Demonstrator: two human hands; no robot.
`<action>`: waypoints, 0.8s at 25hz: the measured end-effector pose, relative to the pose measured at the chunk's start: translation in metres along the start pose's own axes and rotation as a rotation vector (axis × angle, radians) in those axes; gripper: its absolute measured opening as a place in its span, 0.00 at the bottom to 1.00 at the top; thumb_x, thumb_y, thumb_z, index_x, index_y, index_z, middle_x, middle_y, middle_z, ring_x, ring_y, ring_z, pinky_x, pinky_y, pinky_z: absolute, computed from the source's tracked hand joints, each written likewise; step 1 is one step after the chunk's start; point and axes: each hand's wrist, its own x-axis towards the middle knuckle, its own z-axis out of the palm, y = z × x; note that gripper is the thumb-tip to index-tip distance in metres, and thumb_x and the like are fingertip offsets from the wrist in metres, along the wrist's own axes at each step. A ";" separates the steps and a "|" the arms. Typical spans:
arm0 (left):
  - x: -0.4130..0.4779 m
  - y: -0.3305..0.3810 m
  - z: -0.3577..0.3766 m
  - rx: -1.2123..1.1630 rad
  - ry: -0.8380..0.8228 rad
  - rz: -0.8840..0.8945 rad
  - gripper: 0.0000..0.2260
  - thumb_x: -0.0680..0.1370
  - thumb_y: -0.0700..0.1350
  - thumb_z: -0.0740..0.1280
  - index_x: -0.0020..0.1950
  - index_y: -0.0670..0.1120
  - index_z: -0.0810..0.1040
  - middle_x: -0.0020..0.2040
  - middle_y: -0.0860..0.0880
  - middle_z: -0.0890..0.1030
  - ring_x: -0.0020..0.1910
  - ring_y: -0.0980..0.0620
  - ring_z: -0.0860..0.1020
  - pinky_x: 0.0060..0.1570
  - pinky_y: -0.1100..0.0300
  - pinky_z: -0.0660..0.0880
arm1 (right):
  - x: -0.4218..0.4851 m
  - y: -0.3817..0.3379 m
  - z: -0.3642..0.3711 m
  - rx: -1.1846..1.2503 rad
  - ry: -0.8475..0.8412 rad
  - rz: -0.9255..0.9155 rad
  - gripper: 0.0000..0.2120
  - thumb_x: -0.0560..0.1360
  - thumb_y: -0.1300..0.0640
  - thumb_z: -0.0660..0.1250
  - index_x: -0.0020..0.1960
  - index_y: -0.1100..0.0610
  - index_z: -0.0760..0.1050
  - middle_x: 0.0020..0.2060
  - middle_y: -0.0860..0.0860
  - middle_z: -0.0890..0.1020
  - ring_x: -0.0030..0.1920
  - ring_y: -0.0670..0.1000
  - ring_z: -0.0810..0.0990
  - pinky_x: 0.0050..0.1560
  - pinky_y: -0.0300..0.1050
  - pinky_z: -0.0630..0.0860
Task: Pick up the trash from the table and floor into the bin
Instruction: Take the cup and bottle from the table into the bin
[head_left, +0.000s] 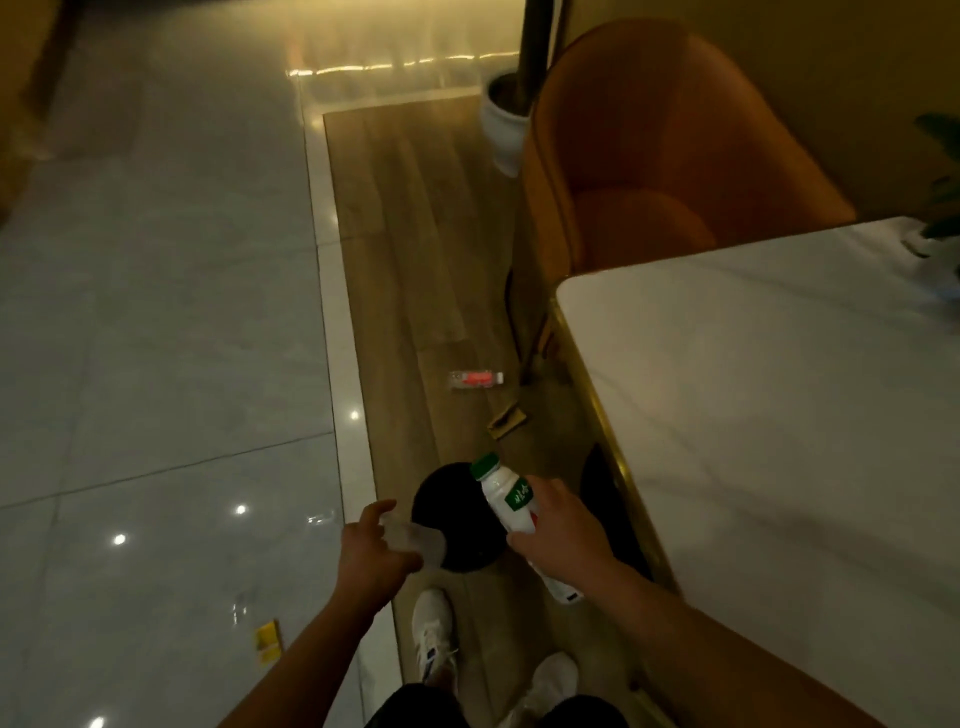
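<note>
A round black bin (447, 499) stands on the wooden floor by my feet. My right hand (563, 530) grips a white bottle (506, 499) with a green cap, held tilted over the bin's right side. My left hand (371, 551) holds a clear crumpled plastic wrapper (415, 538) at the bin's left rim. On the floor beyond lie a red wrapper (477, 379) and a brown scrap of cardboard (506, 420). A yellow packet (268, 640) lies on the tiles at the lower left.
A white marble table (779, 395) with a gold edge fills the right side. An orange armchair (654, 150) stands behind it, and a white plant pot (506, 124) beyond that. Glossy grey tiles (156, 312) cover the left. My white shoes (434, 634) are below the bin.
</note>
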 end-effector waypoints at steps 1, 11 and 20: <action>0.012 -0.006 0.002 0.033 -0.003 -0.018 0.39 0.60 0.35 0.77 0.69 0.50 0.69 0.62 0.42 0.70 0.53 0.44 0.76 0.46 0.49 0.81 | 0.013 0.002 0.009 0.006 -0.027 0.054 0.35 0.69 0.46 0.73 0.71 0.52 0.64 0.64 0.54 0.73 0.63 0.57 0.75 0.60 0.52 0.75; 0.160 -0.122 0.102 0.413 -0.065 -0.002 0.35 0.65 0.47 0.76 0.69 0.47 0.66 0.63 0.44 0.71 0.61 0.43 0.73 0.53 0.56 0.73 | 0.191 0.089 0.174 -0.133 -0.267 0.347 0.30 0.70 0.44 0.72 0.65 0.57 0.67 0.59 0.58 0.78 0.57 0.60 0.79 0.53 0.53 0.79; 0.245 -0.192 0.178 0.757 -0.181 0.123 0.44 0.67 0.50 0.75 0.76 0.52 0.52 0.71 0.42 0.63 0.66 0.41 0.68 0.59 0.51 0.74 | 0.266 0.146 0.269 -0.218 -0.313 0.337 0.27 0.71 0.42 0.70 0.63 0.56 0.70 0.58 0.59 0.80 0.56 0.61 0.79 0.48 0.49 0.77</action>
